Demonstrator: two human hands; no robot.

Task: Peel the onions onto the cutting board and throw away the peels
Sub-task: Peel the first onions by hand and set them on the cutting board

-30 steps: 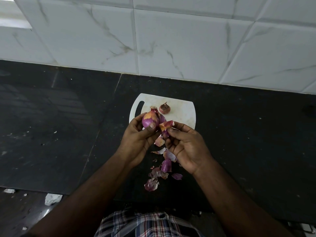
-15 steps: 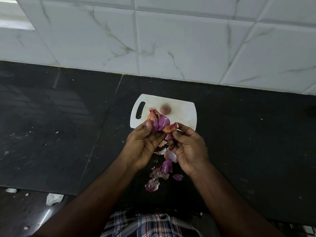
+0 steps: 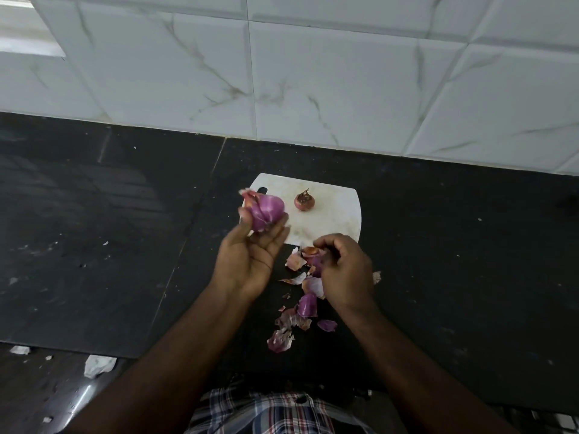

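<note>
Now left hand (image 3: 250, 255) grips onion (image 3: 266, 212), tip up-left; right hand (image 3: 344, 267) pinches peel (image 3: 313, 252).

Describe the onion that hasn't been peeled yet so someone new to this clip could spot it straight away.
Find the white plastic cutting board on the black stone counter, below the white tiled wall. The small unpeeled onion sits alone near the board's middle. Unlike the larger purple onion in the left hand, it keeps its dry reddish-brown skin and nothing touches it.
</note>
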